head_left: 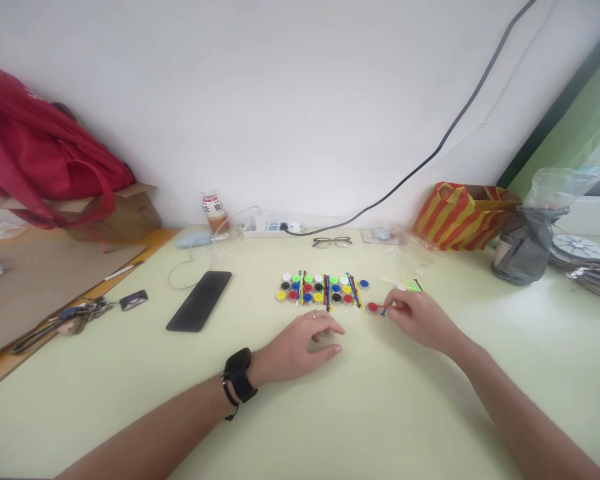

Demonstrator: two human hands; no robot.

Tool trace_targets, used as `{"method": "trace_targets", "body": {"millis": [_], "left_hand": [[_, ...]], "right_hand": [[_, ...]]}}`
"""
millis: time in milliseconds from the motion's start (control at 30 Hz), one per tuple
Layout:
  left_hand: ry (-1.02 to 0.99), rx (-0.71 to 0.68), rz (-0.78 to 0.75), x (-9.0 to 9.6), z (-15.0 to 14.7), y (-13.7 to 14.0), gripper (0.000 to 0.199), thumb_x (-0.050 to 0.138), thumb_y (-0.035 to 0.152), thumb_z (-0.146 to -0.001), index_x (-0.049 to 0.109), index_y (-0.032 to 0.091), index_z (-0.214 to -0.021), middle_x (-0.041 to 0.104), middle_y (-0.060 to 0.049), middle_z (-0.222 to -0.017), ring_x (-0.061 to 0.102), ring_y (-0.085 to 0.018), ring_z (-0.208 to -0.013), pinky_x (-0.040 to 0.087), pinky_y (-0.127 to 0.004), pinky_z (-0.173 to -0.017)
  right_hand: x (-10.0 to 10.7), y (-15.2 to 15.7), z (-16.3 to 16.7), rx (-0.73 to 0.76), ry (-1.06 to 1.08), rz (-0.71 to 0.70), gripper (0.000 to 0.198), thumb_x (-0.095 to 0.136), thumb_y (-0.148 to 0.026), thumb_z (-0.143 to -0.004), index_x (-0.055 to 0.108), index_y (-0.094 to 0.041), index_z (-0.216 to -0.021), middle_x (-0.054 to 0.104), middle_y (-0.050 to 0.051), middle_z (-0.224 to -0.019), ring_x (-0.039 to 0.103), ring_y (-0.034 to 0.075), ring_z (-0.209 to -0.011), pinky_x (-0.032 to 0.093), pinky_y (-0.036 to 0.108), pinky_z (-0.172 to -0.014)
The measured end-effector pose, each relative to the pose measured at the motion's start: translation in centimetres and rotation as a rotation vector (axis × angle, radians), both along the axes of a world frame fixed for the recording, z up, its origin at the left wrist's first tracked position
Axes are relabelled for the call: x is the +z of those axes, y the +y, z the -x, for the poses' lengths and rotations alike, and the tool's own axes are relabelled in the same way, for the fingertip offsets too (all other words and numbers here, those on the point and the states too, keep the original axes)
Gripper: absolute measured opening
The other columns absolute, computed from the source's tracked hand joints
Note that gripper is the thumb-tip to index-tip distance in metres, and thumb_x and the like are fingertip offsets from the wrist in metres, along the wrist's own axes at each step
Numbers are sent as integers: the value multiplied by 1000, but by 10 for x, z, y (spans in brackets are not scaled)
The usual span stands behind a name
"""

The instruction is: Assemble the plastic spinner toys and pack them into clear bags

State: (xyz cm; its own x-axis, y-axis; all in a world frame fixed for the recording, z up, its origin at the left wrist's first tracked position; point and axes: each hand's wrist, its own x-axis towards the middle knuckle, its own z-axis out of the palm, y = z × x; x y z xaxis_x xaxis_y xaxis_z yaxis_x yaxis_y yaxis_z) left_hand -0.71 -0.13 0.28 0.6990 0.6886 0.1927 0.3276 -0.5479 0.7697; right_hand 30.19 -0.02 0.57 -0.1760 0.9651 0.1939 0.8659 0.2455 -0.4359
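Note:
My left hand [300, 343] rests on the table, thumb and forefinger apart, holding nothing. It lies just in front of rows of small round discs in several colours, such as a black disc [337, 298]. Bundles of thin coloured sticks [327, 293] stand between groups of discs. To the right, my right hand [423, 317] is closed in a pinch at a thin blue stick [384, 312]; a red stick shows by the same fingers, which partly hide both. A red disc [373, 308] lies just left of the fingertips. More loose sticks [416, 285] lie behind this hand.
A black phone [199, 301] lies left of the discs, and glasses [333, 242] behind them. Along the wall are a bottle [215, 212], a power strip [273, 227] and a striped bag [463, 217]. Keys [83, 313] and a cardboard box [125, 217] are at left.

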Motion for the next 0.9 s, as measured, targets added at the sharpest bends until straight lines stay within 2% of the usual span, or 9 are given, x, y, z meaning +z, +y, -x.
{"method": "trace_targets", "body": {"millis": [67, 133, 233, 300, 433, 500, 600, 733, 900], "left_hand": [[-10, 27, -23, -1, 0, 0, 38, 71, 38, -92, 66, 26, -128, 63, -10, -132, 59, -25, -118, 54, -37, -94], [-14, 30, -32, -1, 0, 1, 43, 74, 40, -91, 65, 27, -132, 59, -11, -137, 55, -27, -126, 49, -41, -104], [-7, -22, -23, 0, -1, 2, 23, 70, 38, -95, 72, 25, -114, 66, -9, -122, 57, -25, -119, 46, -41, -106], [0, -47, -10, 1, -1, 3, 14, 69, 35, -95, 71, 23, -103, 69, -7, -110, 60, -24, -110, 48, -38, -99], [-14, -22, 49, 5, -2, 1, 15, 73, 33, -92, 67, 21, -97, 72, -4, -97, 64, -19, -91, 51, -32, -85], [-38, 1, 75, 5, -2, 0, 15, 71, 34, -93, 67, 20, -97, 71, -3, -93, 63, -17, -84, 51, -29, -79], [-66, 32, 65, 4, -2, 1, 18, 69, 35, -94, 70, 19, -103, 71, -4, -92, 62, -15, -78, 53, -29, -74], [-132, 31, 109, -1, -3, 6, 21, 71, 34, -92, 75, 19, -107, 72, -8, -101, 68, -17, -84, 60, -32, -81], [-192, 11, 127, -6, -1, 8, 42, 80, 28, -83, 72, 21, -124, 68, -9, -113, 71, -20, -97, 61, -37, -94]], "right_hand": [[4, -10, 14, 191, 67, 110, 17, 51, -21, -86, 68, -23, -85, 52, -2, -60, 47, 15, -59, 35, 27, -59], [6, -19, 31, 346, 172, 220, 19, 50, -20, -90, 69, -22, -88, 52, -3, -63, 45, 14, -59, 34, 26, -58], [7, -29, 49, 457, 281, 318, 18, 52, -20, -92, 70, -22, -90, 55, -1, -67, 46, 14, -61, 36, 26, -57], [9, -31, 53, 470, 337, 318, 16, 55, -21, -92, 71, -22, -89, 60, 1, -76, 51, 15, -68, 42, 27, -63], [16, -27, 46, 409, 417, 231, 19, 60, -31, -96, 75, -23, -89, 61, 7, -92, 55, 18, -80, 47, 31, -74], [19, -26, 42, 372, 439, 234, 22, 62, -39, -97, 77, -23, -91, 58, 6, -89, 53, 18, -77, 46, 31, -71], [20, -26, 42, 368, 571, 356, 28, 64, -46, -96, 73, -20, -89, 58, 3, -79, 51, 16, -70, 44, 31, -67], [18, -30, 51, 398, 799, 514, 30, 72, -46, -91, 65, -18, -82, 58, 0, -71, 50, 12, -60, 43, 27, -59], [15, -30, 60, 355, 1007, 550, 28, 78, -44, -87, 67, -18, -90, 71, 5, -81, 63, 15, -65, 52, 30, -62]]}}
